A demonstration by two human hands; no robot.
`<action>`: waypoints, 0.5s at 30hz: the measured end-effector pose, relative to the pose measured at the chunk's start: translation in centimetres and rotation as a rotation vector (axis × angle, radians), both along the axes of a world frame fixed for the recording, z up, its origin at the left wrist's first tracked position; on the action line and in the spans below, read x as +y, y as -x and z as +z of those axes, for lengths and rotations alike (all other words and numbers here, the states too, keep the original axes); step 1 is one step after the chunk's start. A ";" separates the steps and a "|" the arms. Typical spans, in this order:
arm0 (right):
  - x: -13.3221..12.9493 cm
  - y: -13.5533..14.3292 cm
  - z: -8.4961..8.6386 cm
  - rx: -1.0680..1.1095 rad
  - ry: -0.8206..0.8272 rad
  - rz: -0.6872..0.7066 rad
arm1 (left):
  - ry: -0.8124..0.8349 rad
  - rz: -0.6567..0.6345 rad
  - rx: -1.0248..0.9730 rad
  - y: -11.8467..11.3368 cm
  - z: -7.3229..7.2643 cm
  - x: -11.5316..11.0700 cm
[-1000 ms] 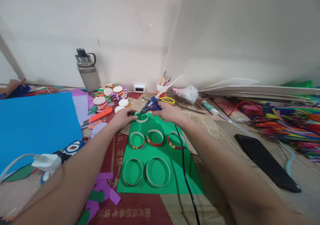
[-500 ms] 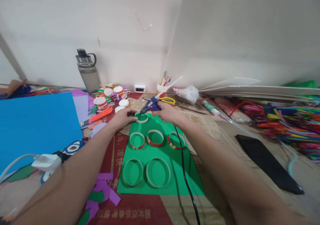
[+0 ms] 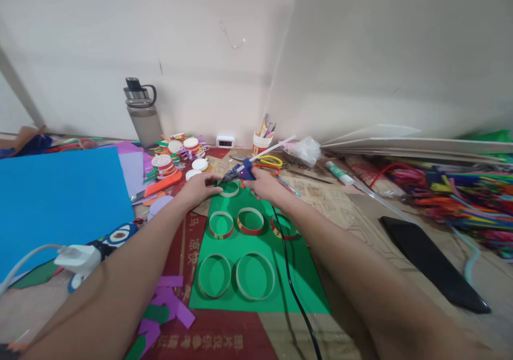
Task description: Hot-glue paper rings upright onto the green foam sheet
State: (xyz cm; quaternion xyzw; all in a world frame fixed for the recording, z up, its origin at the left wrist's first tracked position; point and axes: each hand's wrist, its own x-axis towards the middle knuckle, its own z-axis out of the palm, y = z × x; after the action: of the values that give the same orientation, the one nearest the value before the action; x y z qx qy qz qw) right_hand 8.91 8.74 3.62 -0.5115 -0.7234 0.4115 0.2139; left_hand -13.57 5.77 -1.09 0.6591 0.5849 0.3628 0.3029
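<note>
My right hand (image 3: pixel 264 184) is wrapped round a blue hot glue gun (image 3: pixel 243 170), with a long white glue stick (image 3: pixel 276 149) jutting from its back and a small red light on its side. The gun's nozzle points left and down at the rim of the farthest paper ring (image 3: pixel 230 190). With thumb and fingertips, my left hand (image 3: pixel 202 188) pinches that ring's left side. Several more rings, some red and yellow outside, stand on the green sheet (image 3: pixel 300 290), including a middle ring (image 3: pixel 250 221) and a large front ring (image 3: pixel 255 276).
A black cord (image 3: pixel 294 290) runs across the sheet under my right arm. Yellow-handled scissors (image 3: pixel 269 161), a pen cup (image 3: pixel 262 142), an orange cutter (image 3: pixel 162 184) and white discs (image 3: pixel 199 165) lie beyond. A bottle (image 3: pixel 142 114) stands back left; a black phone (image 3: pixel 435 264) lies right.
The glue gun has tipped and shifted slightly left, its glue stick now lower and its nozzle nearer the left of the ring. My left hand stays at the ring.
</note>
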 end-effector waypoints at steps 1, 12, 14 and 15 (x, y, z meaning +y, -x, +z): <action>0.0 0.0 -0.1 0.016 0.012 0.002 | -0.002 -0.003 0.012 0.0 0.0 0.0; 0.1 -0.1 -0.1 0.024 0.068 0.020 | 0.009 -0.021 0.004 0.0 0.1 0.0; 0.1 -0.2 0.0 0.020 0.075 0.035 | 0.008 -0.023 -0.010 -0.1 0.1 0.0; 0.1 -0.3 0.1 0.021 0.082 0.046 | 0.008 -0.020 -0.016 -0.1 0.1 0.0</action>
State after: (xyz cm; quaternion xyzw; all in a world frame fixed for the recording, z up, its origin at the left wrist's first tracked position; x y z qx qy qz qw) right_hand 9.16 8.84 3.77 -0.4988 -0.7152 0.4510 0.1905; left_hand -13.51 5.74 -0.97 0.6609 0.5772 0.3626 0.3139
